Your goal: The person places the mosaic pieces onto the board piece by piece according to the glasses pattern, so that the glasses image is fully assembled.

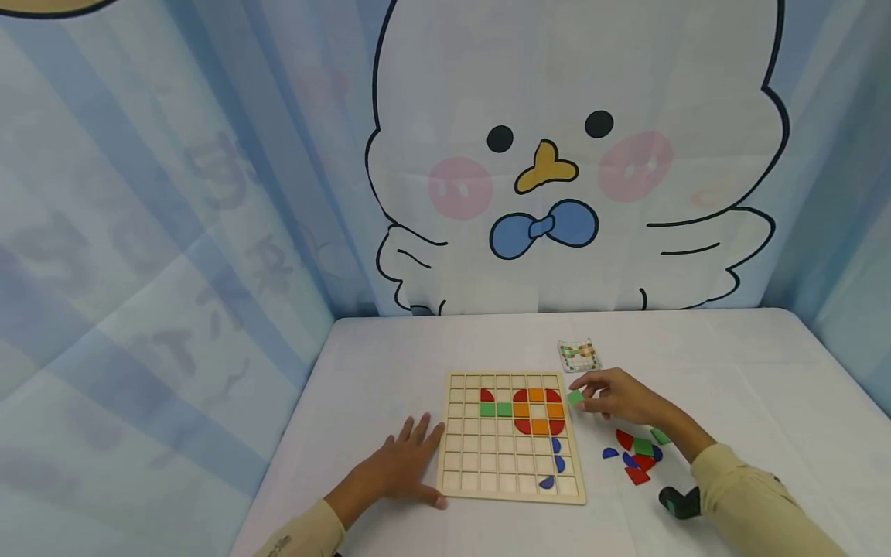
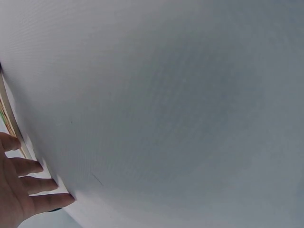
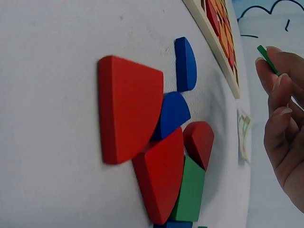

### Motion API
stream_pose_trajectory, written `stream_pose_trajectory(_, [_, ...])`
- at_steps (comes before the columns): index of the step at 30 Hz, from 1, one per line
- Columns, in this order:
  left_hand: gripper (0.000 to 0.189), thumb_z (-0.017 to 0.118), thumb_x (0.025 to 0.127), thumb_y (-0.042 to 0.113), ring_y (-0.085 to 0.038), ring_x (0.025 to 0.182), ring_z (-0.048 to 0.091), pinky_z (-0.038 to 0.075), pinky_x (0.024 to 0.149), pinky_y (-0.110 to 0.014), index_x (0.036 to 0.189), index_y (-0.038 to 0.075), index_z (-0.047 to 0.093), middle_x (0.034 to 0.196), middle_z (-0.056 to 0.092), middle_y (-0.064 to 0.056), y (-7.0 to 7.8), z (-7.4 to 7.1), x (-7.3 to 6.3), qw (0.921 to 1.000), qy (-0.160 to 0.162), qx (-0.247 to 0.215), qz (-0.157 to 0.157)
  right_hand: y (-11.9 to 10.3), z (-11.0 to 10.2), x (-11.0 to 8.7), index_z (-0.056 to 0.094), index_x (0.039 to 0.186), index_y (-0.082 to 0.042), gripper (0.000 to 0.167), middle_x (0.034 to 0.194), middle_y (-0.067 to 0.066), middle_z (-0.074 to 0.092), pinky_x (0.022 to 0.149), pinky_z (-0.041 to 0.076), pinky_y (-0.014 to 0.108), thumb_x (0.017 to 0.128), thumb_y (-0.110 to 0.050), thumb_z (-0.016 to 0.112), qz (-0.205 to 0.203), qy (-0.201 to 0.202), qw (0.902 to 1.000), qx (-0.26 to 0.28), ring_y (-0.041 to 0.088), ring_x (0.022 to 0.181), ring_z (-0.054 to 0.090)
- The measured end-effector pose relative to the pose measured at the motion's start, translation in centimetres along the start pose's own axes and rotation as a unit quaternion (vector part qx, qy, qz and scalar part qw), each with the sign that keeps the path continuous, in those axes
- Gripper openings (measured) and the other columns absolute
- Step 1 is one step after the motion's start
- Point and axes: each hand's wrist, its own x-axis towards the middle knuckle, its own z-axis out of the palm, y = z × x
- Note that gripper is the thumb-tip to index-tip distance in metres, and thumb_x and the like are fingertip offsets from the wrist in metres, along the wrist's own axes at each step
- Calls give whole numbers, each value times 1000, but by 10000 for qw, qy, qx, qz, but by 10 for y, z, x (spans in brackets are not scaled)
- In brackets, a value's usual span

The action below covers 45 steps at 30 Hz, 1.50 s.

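Note:
A wooden grid board lies on the table with red, orange, green and blue pieces set in some of its squares. Beside its left edge my left hand rests on the table, fingers spread, the fingertips and thumb right at the edge. Between thumb and fingers my right hand pinches a green square piece, just off the board's right edge near the upper rows. In the right wrist view this green piece shows edge-on at the fingertips.
Right of the board lies a loose pile of pieces, with red ones, blue ones and green ones. A small pattern card sits behind the board. Near the right sleeve is a black object. A printed curtain hangs around the table.

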Motion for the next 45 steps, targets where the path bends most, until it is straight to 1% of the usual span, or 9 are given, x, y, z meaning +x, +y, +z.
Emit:
stream_pose_trajectory(5, [123, 74, 67, 76, -46, 152, 17, 33, 112, -67, 161, 18, 22, 168, 14, -17, 1, 0, -1, 10000, 56, -14, 36, -6, 7, 9, 66, 125, -2, 38, 93, 6, 61, 60, 55, 26, 92, -18, 74, -92, -174, 9998, 77, 18, 69, 58])
stream_pose_trajectory(13, [124, 74, 66, 77, -46, 152, 17, 32, 113, -67, 161, 18, 21, 168, 14, -17, 0, 1, 0, 10000, 84, 7, 29, -17, 19, 26, 68, 123, -2, 35, 93, 5, 62, 59, 55, 26, 92, -17, 73, -464, -434, 9979, 90, 14, 69, 59])
stream_pose_trajectory(19, [124, 74, 66, 76, -46, 152, 17, 33, 113, -67, 161, 18, 21, 168, 14, -17, 1, 0, -1, 9999, 94, 23, 50, -28, 31, 41, 70, 119, -4, 31, 91, 1, 65, 71, 52, 23, 91, -16, 74, -831, -413, 9956, -94, 14, 84, 59])
stream_pose_trajectory(24, [124, 73, 66, 77, -46, 152, 17, 33, 113, -67, 161, 18, 22, 168, 14, -17, 0, 2, 2, 9999, 91, 20, 46, -36, 41, 51, 70, 115, -4, 29, 88, -1, 66, 73, 50, 24, 90, -18, 75, -960, -389, 9946, -89, 11, 83, 59])
stream_pose_trajectory(31, [124, 73, 65, 78, -45, 153, 16, 32, 113, -67, 161, 18, 22, 168, 13, -16, -2, 6, 4, 10000, 82, -30, 17, -47, 53, 63, 67, 119, 2, 33, 88, 5, 67, 56, 51, 26, 91, -12, 73, -801, -331, 9960, 238, 13, 64, 58])
stream_pose_trajectory(34, [124, 74, 65, 77, -45, 153, 16, 32, 113, -66, 161, 19, 22, 168, 14, -16, -2, 6, 4, 10000, 92, -23, 15, -50, 58, 69, 66, 120, 2, 33, 89, 4, 68, 60, 51, 25, 91, -12, 73, -771, -260, 9966, 145, 12, 68, 59])
stream_pose_trajectory(38, [124, 75, 65, 77, -45, 152, 17, 33, 113, -66, 161, 19, 23, 168, 15, -17, -1, 4, 3, 9999, 98, -24, -1, -54, 64, 75, 66, 120, 3, 32, 89, 5, 68, 60, 50, 26, 91, -10, 71, -775, -207, 9967, 106, 13, 68, 57])
stream_pose_trajectory(41, [123, 75, 65, 76, -46, 152, 17, 33, 113, -67, 161, 18, 23, 168, 15, -17, -1, 2, 1, 9999, 89, -55, -14, -59, 70, 79, 67, 119, 4, 31, 88, 6, 68, 58, 49, 28, 91, -9, 71, -693, -190, 9973, 128, 14, 66, 56])
stream_pose_trajectory(45, [123, 76, 66, 75, -46, 153, 16, 32, 113, -68, 161, 17, 23, 168, 14, -18, 0, 1, 0, 9999, 39, -137, -21, -66, 77, 84, 67, 118, 1, 30, 88, 4, 67, 64, 48, 29, 90, -10, 73, -591, -195, 9980, 83, 14, 72, 56])
